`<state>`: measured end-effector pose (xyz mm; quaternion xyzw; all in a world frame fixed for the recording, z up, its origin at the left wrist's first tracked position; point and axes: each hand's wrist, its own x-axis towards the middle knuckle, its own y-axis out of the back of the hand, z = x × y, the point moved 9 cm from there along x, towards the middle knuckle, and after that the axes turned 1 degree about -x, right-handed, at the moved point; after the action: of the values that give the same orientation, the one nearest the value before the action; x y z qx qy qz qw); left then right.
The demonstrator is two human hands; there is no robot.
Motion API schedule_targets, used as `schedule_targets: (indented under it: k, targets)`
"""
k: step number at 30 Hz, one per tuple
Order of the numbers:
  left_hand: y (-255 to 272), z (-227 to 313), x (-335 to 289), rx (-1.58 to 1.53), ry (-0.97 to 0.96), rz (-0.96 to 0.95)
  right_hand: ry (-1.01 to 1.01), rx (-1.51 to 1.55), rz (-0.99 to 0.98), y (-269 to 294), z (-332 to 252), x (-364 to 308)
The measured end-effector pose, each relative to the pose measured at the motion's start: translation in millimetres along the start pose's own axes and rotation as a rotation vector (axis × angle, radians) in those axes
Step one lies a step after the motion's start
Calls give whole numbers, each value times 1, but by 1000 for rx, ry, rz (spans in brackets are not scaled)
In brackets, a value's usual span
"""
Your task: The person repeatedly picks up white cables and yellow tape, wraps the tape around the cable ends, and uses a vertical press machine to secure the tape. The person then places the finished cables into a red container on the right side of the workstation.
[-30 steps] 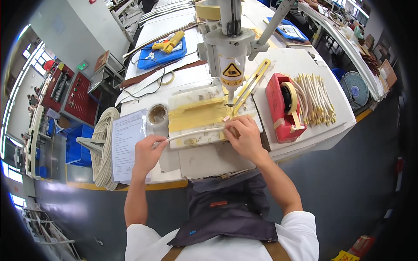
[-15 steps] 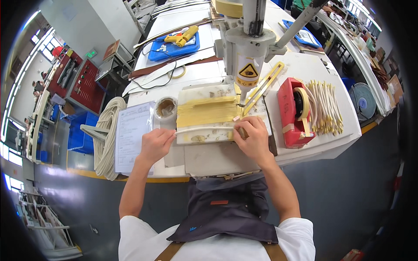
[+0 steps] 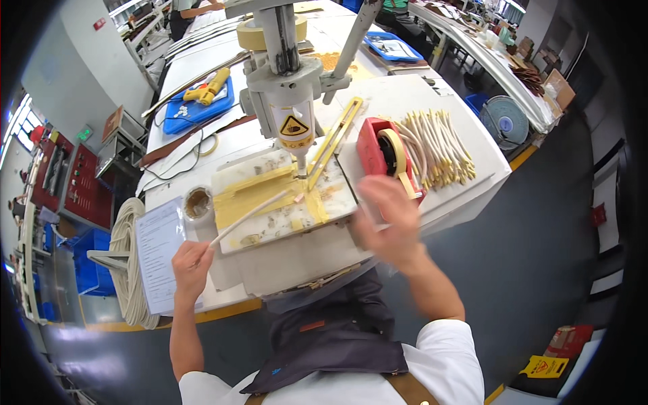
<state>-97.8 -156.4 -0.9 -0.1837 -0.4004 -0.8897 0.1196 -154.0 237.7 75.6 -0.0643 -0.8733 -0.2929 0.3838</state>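
Observation:
My left hand [image 3: 192, 264] pinches one end of a short white cord [image 3: 248, 217], whose free end slants up over the white work board [image 3: 331, 197] and its yellow tape strips. Blurred by motion, my right hand [image 3: 391, 223] hovers just in front of the red tape dispenser [image 3: 370, 143], partly covering its near end. Whether its fingers hold anything cannot be made out. Above the board stands a grey hand press [image 3: 282, 84] with a yellow warning label, its thin tip pointing down near the tape.
Many yellow-tipped white cords [image 3: 437, 145] lie right of the dispenser. A tape roll [image 3: 198, 202], a printed sheet [image 3: 159, 260] and a coil of white rope [image 3: 127, 270] are at left. Behind them, a blue tray [image 3: 177, 123] holds a yellow glue gun [image 3: 214, 85].
My right hand has let go of the cord and moved right toward the tape dispenser. My left hand keeps its end, and the cord now slants. The whole view has shifted.

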Motion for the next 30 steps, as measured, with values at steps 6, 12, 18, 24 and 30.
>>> schedule_targets:
  k: [6,12,18,24,30]
  targets:
    - [-56,37,-42,-575,336,-253,-497,-247,-187,62,107,9]
    - [-143,109,-71,-1085,608,-471,-1046,273,-396,47,125,-13]
    - [-157,134,-73,-1226,675,-505,-1157,628,-272,46,117,-30]
    - [-159,135,-70,-1205,691,-511,-981,825,-102,51,102,-42]
    - [-161,128,-60,-1165,679,-466,-673,502,24,58,98,-65]
